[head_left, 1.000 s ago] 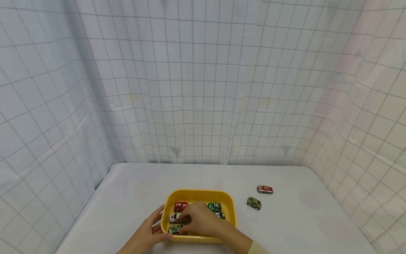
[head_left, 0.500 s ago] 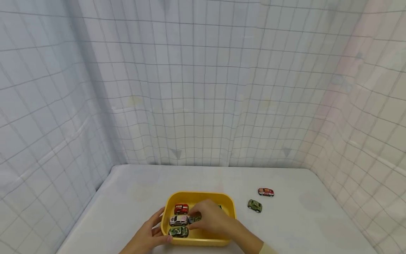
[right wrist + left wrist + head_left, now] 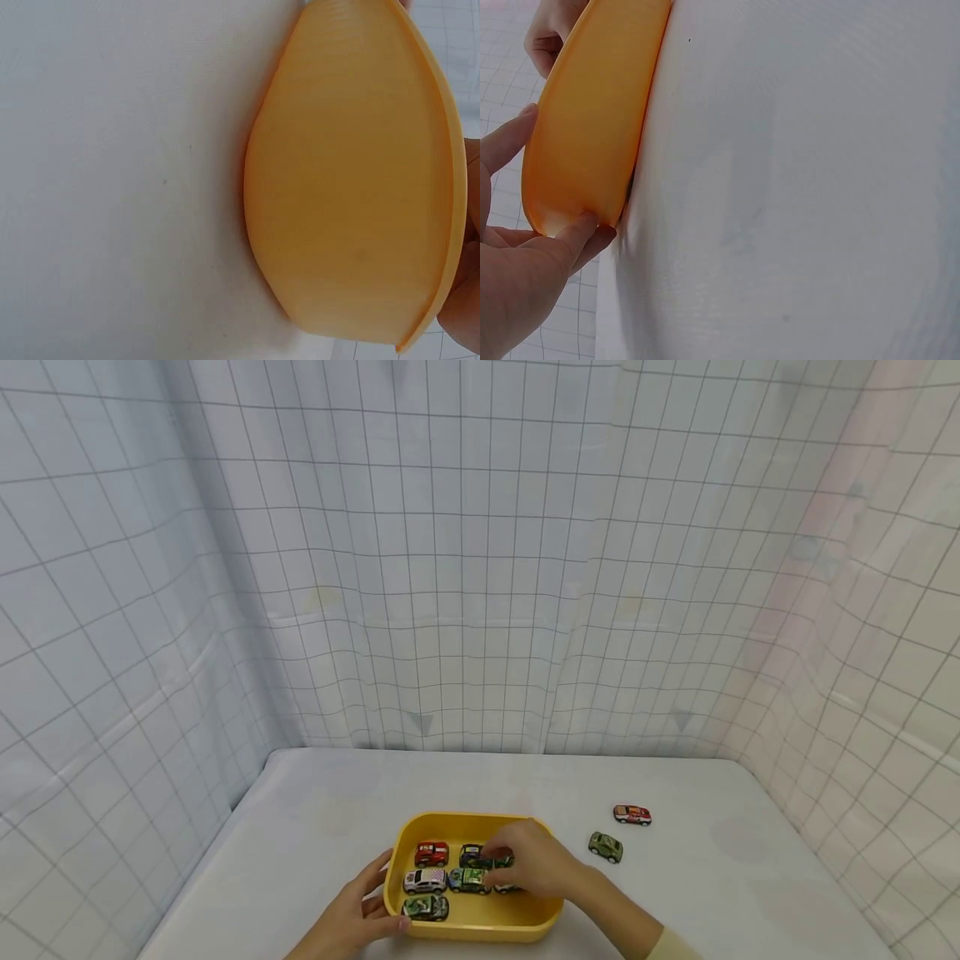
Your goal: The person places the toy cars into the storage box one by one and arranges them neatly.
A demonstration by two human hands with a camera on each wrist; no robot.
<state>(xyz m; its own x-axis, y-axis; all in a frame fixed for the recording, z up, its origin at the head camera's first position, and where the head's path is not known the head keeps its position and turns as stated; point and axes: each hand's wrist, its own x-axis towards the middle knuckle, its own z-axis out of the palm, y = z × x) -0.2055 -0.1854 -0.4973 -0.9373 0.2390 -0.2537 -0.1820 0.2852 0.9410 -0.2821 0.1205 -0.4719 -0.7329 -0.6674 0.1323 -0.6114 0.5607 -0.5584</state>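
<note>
Tray (image 3: pixel 480 931): yellow, near table edge; about six cars parked in rows.
Left hand (image 3: pixel 352 918): fingers straight, steadying tray's left wall.
Right hand (image 3: pixel 536 864): inside tray, pinching a dark green car (image 3: pixel 487 860).
Left over: olive car (image 3: pixel 604 847) and red car (image 3: pixel 632 814) on table, right of tray.

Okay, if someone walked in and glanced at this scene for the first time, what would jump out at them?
The bright yellow tray near the front edge of the white table, with small toy cars lined up inside it. The right hand reaches into the tray over the cars at its right side, and the left hand rests against the tray's left wall. Two more cars, an olive green car and a red car, sit loose on the table to the right.
</note>
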